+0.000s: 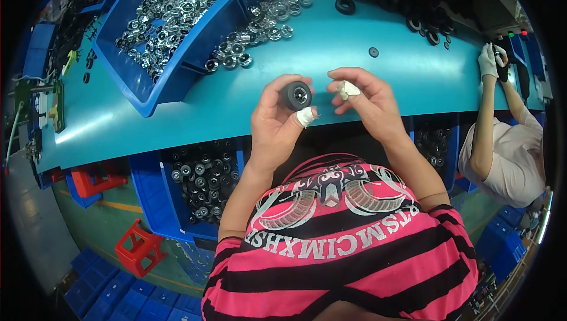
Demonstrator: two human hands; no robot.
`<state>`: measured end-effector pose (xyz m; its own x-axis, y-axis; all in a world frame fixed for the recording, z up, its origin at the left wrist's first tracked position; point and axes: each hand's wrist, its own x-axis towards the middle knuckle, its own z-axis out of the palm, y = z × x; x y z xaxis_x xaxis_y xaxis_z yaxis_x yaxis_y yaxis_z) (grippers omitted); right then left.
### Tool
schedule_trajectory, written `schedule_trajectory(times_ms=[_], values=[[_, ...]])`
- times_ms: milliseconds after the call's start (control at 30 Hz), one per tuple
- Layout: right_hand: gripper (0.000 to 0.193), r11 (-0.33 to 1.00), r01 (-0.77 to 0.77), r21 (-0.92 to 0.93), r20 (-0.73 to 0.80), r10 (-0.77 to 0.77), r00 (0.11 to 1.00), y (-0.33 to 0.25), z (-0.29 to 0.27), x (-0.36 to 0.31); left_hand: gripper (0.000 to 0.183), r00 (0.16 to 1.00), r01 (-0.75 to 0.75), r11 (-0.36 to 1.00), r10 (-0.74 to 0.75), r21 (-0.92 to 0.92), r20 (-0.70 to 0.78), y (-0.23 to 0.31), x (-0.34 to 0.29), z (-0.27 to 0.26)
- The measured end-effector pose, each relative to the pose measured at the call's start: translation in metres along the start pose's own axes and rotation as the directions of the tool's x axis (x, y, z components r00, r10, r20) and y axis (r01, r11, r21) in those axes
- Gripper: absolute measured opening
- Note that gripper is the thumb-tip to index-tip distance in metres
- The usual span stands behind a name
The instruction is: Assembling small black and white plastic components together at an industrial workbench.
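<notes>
A small black wheel (299, 95), silver at its centre, is held up near the front edge of the turquoise counter (331, 37), pinched in the left grip (273, 114). The right grip (375, 107) is held just beside it, loosely spread, its palm turned toward the wheel. Silver hubs (177, 5) are heaped in a blue bin (198, 40) and scattered beside it; a small black disc (373, 52) is seen beyond the right grip
</notes>
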<state>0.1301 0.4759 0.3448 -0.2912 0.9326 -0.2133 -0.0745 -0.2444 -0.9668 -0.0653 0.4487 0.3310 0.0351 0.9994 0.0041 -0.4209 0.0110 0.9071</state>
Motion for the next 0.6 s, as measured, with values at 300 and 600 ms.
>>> schedule_trajectory(times_ms=[300, 600], values=[[0.039, 0.998, -0.039, 0.044, 0.011, 0.038, 0.999, 0.037, 0.090, 0.032, 0.045, 0.969, -0.249, 0.709, 0.185, 0.660, 0.166, 0.014, 0.018, -0.098], [0.040, 0.995, -0.093, 0.043, 0.024, 0.092, 0.996, 0.047, 0.164, 0.033, 0.046, 0.971, -0.234, 0.716, 0.200, 0.658, 0.128, 0.034, -0.019, -0.155]])
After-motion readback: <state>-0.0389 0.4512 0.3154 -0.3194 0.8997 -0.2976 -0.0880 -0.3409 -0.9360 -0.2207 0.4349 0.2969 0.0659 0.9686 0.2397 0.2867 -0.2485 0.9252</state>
